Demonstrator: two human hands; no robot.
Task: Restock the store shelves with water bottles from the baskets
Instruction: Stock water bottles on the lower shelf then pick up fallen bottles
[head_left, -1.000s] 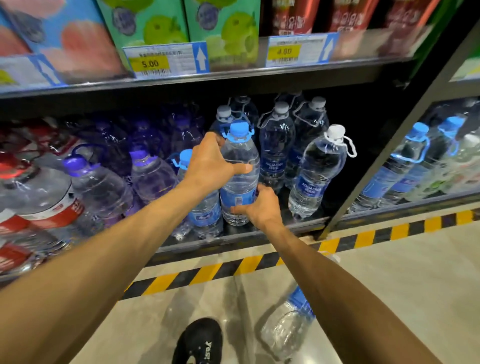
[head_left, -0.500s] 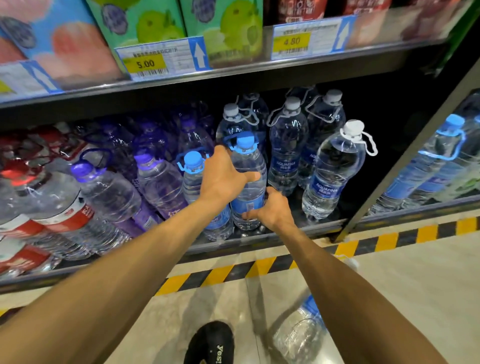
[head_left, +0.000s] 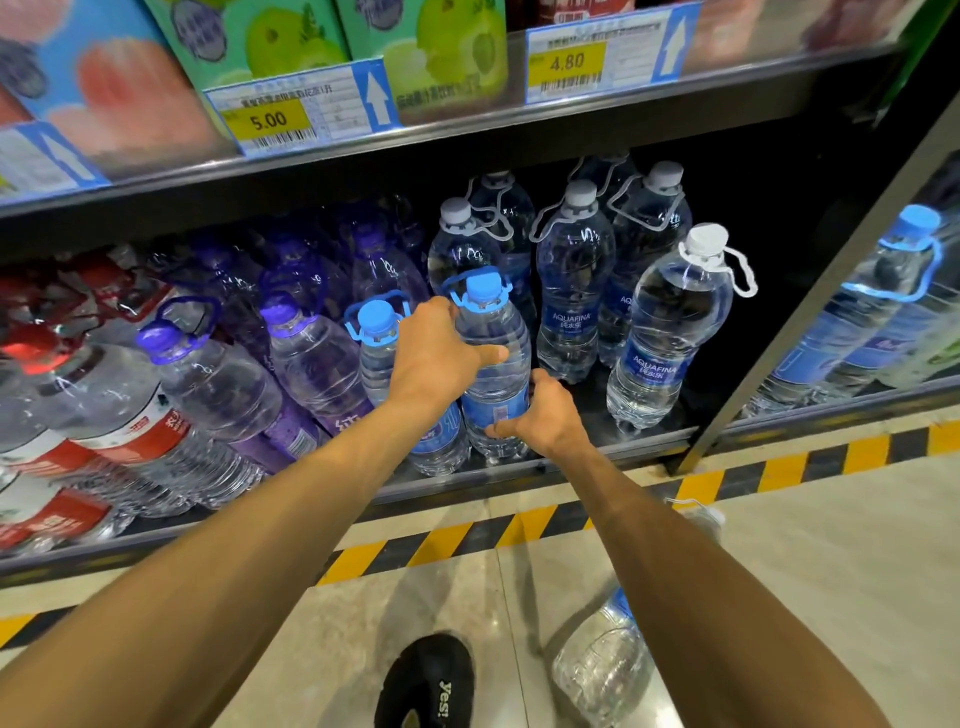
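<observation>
A clear blue-capped water bottle (head_left: 493, 338) with a blue label stands upright at the front of the bottom shelf (head_left: 519, 470). My left hand (head_left: 441, 353) grips its shoulder just below the cap. My right hand (head_left: 545, 413) holds its lower body at the label. Right beside it on the left stands another blue-capped bottle (head_left: 376, 338). Another water bottle (head_left: 605, 665) lies on the floor under my right forearm.
White-capped Aquafina bottles (head_left: 670, 332) stand to the right, purple-capped bottles (head_left: 218, 384) and red-label bottles (head_left: 104, 426) to the left. Juice cartons (head_left: 270, 41) and price tags fill the upper shelf. A slanted metal post (head_left: 810, 312) divides the bays. My black shoe (head_left: 426, 686) is on the tiled floor.
The bottle has settled upright on the shelf front between both hands. Both grips are unchanged, and the view has shifted slightly.
</observation>
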